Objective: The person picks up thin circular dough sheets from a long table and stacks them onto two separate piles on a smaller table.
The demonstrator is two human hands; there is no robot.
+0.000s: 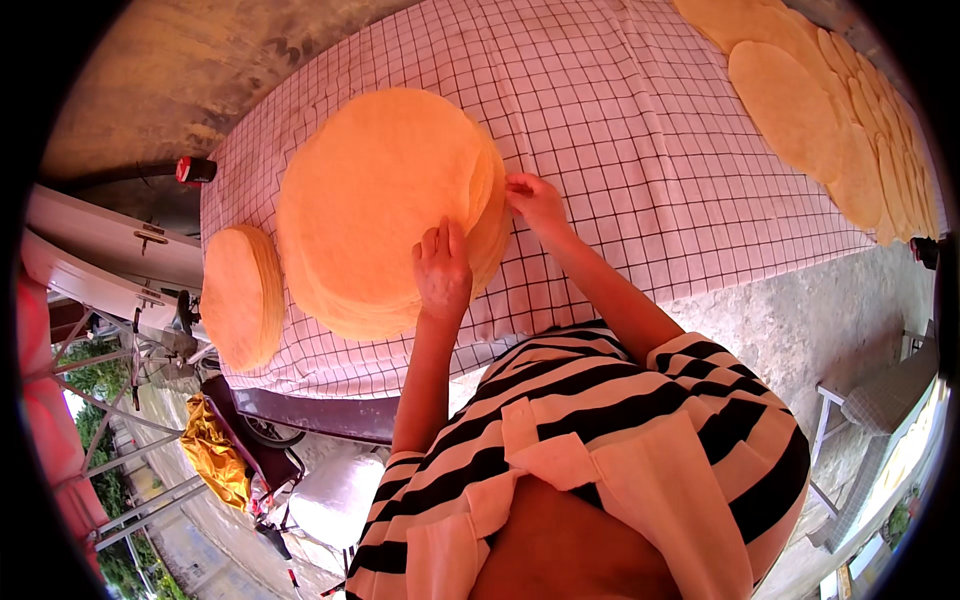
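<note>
A tall stack of round, thin yellow sheets [380, 190] lies on a checked cloth, its edges slightly uneven. Along its right side the edges of the upper sheets look curved and separated. My left hand [442, 270] rests over the lower right part of the stack, fingers extended and tips touching the top sheet. At the right rim is my right hand [540, 205], its fingertips pinched together against the sheet edges; the exact sheet between them is too small to make out.
A smaller stack of yellow rounds [240, 298] stands at the left edge of the white checked cloth [620, 150]. Overlapping yellow sheets [800, 110] cover the far right. A red can [195, 170] sits by the left corner. Below left are a yellow cover [215, 455] and metal frames.
</note>
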